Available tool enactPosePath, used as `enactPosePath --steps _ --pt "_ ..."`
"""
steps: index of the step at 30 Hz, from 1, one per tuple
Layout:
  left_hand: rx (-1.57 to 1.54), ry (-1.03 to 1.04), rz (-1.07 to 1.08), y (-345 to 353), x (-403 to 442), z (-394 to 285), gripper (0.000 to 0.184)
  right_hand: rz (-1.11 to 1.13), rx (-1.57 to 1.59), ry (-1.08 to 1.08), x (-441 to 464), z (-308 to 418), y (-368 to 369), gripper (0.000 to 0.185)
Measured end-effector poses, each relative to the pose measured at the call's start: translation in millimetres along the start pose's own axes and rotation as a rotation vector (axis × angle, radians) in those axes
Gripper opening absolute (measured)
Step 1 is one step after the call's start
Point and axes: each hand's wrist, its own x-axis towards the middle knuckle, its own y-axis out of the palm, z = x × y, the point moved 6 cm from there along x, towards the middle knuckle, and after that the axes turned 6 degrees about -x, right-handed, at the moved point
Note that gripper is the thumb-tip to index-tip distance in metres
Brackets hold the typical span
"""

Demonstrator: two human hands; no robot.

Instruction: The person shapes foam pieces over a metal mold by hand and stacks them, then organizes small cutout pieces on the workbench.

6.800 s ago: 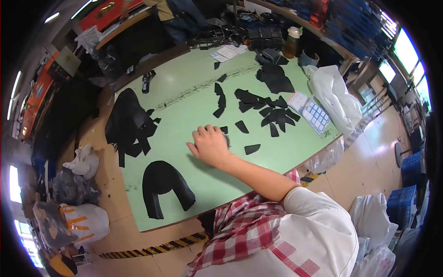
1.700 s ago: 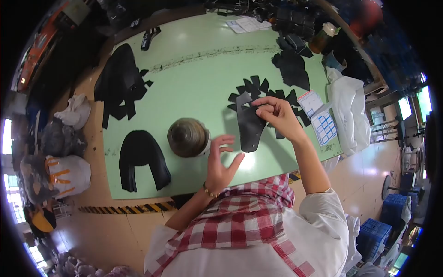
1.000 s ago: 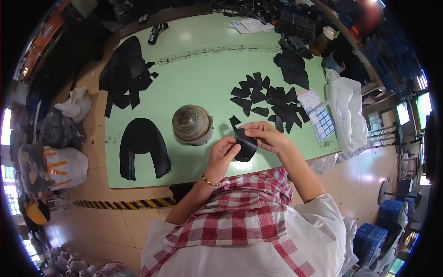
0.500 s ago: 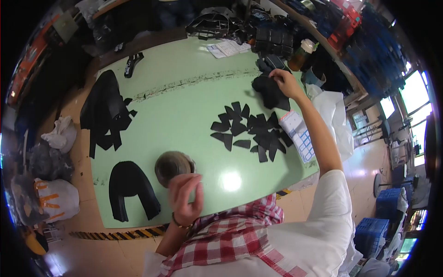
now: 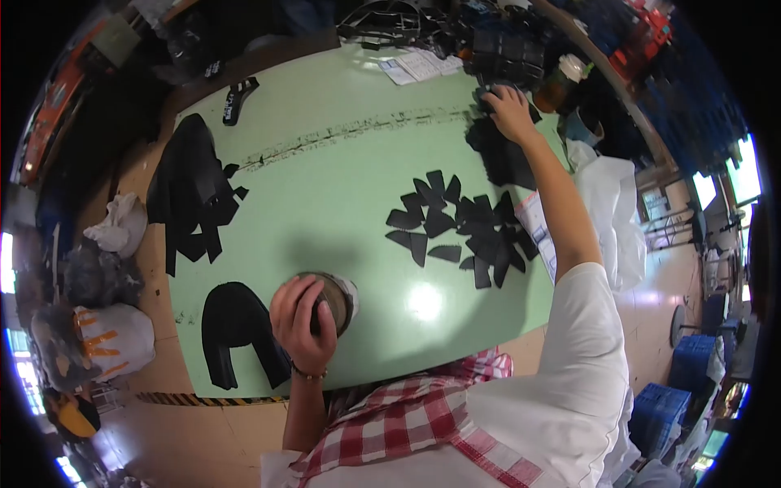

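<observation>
My left hand, with a bracelet at the wrist, curls over a round container with a brownish top and whitish side. Its fingers bend over the left part of the top, and the thumb is bent towards them. At the table's far right, my right hand has bent fingers on a dark item beside a pile of black pieces; what is under the fingertips is hidden. Many small black cut pieces lie scattered nearer me. A black U-shaped piece lies left of the container.
Larger black pieces hang over the left edge of the green table. A black-handled tool and papers lie at the back. A drink cup and a white plastic bag are at the right.
My left hand has moved up onto the round container and closed over it. My right hand has shifted farther back, from the black pile to the dark item behind it. The view has shifted slightly.
</observation>
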Motion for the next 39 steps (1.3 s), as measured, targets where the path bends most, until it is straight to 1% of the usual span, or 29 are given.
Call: enactPosePath --steps 5,7,8,10,11,12,14,16,17,18,19,20,22,23,24,25,26,27,28,29,30,31,32,34,35,36,37,38,39 --pt "-0.013 0.059 -0.054 -0.1 -3.8 -2.2 0.02 0.053 0.075 -0.137 -38.2 70.0 -57.9 0.046" --pt "-0.042 0.068 -0.106 -1.0 -5.3 -1.2 0.019 0.213 0.202 -0.18 -61.1 107.3 -54.0 0.066" --pt "-0.049 0.078 -0.111 -0.7 -6.5 -0.6 0.019 0.196 0.314 -0.232 -78.0 129.1 -53.7 0.076" --pt "-0.06 0.093 -0.127 -0.7 -7.7 0.5 0.018 0.312 0.292 -0.254 -106.7 177.9 -53.2 0.095" --pt "-0.064 0.098 -0.133 -1.4 -7.1 -0.3 0.018 0.3 0.315 -0.285 -119.5 196.1 -45.7 0.099" --pt "-0.073 0.1 -0.14 -1.1 -7.6 0.4 0.018 0.358 0.342 -0.298 -130.4 210.4 -44.8 0.099" --pt "-0.08 0.098 -0.155 -1.8 -8.4 1.1 0.018 0.471 0.401 -0.26 -143.0 219.9 -36.8 0.088" --pt "-0.079 0.085 -0.175 -6.3 -6.6 -4.9 0.016 0.488 0.572 -0.232 -139.3 204.9 -22.6 0.079" --pt "-0.081 0.081 -0.18 -6.8 -6.6 -4.7 0.015 0.498 0.584 -0.225 -133.4 192.9 -12.3 0.071" --pt "-0.084 0.076 -0.185 -6.9 -6.7 -4.2 0.015 0.61 0.441 -0.22 -130.1 188.7 -23.9 0.067" --pt "-0.083 0.076 -0.197 -6.9 -6.9 -3.8 0.014 0.602 0.284 -0.25 -129.3 186.6 -38.1 0.067" --pt "-0.077 0.07 -0.203 -7.7 -6.6 -3.8 0.014 0.588 0.127 -0.272 -132.1 186.9 -48.5 0.067" --pt "-0.076 0.072 -0.203 -7.1 -5.8 -5.8 0.014 0.338 0.045 -0.242 -129.2 203.4 -68.0 0.057" --pt "-0.077 0.082 -0.198 -5.3 -6.7 -4.3 0.017 0.218 0.194 -0.286 -125.7 216.8 -80.4 0.045" --pt "-0.081 0.085 -0.212 -4.3 -7.1 -3.7 0.018 0.23 0.314 -0.233 -118.5 235.9 -98.6 0.033" --pt "-0.085 0.087 -0.221 -3.2 -7.5 -3.3 0.02 0.167 0.405 -0.21 -119.4 256.2 -125.3 0.022" --pt "-0.087 0.089 -0.227 -2.9 -8.6 -2.4 0.022 0.022 0.666 -0.156 -118.9 277.3 -150.4 0.02" --pt "-0.131 0.049 -0.172 -1.2 -10.2 2.6 0.029 -0.023 0.799 -0.08 -118.8 297.2 -176.4 0.025" --pt "-0.177 0.013 -0.184 -0.5 -11.5 5.5 0.031 -0.053 0.938 -0.031 -120.7 315.9 -200.6 0.028" --pt "-0.221 -0.024 -0.196 0.8 -12.2 9.2 0.033 -0.157 1.024 0.001 -122.3 333.9 -210.0 0.027" --pt "-0.263 -0.062 -0.213 2.2 -13.9 14.4 0.035 -0.274 1.13 -0.046 -125.3 353.7 -213.7 0.025" --pt "-0.326 -0.1 -0.235 7.1 -19.6 26.0 0.039 -0.234 1.224 -0.013 -126.0 375.4 -204.5 0.022" --pt "-0.397 -0.15 -0.22 11.0 -24.5 35.7 0.039 -0.264 1.242 0.006 -132.4 385.7 -202.1 0.02" --pt "-0.53 -0.252 -0.214 9.9 -29.1 50.5 0.04 -0.089 1.253 0.052 -134.5 389.5 -204.9 0.02" --pt "-0.628 -0.352 -0.204 11.3 -32.2 54.5 0.04 -0.066 1.249 0.068 -135.2 388.6 -200.8 0.021" --pt "-0.613 -0.392 -0.224 13.5 -33.8 57.6 0.038 -0.035 1.25 0.06 -135.6 390.1 -193.9 0.022" --pt "-0.566 -0.335 -0.201 4.5 -26.8 42.3 0.037 0.001 1.254 0.026 -135.1 394.5 -191.8 0.024" --pt "-0.663 -0.481 -0.118 8.5 -24.8 43.2 0.045 0.031 1.312 0.045 -134.4 393.7 -192.0 0.027" --pt "-0.561 -0.177 -0.151 -7.3 -11.3 31.7 0.04 0.079 1.367 0.042 -133.5 393.1 -190.1 0.03"
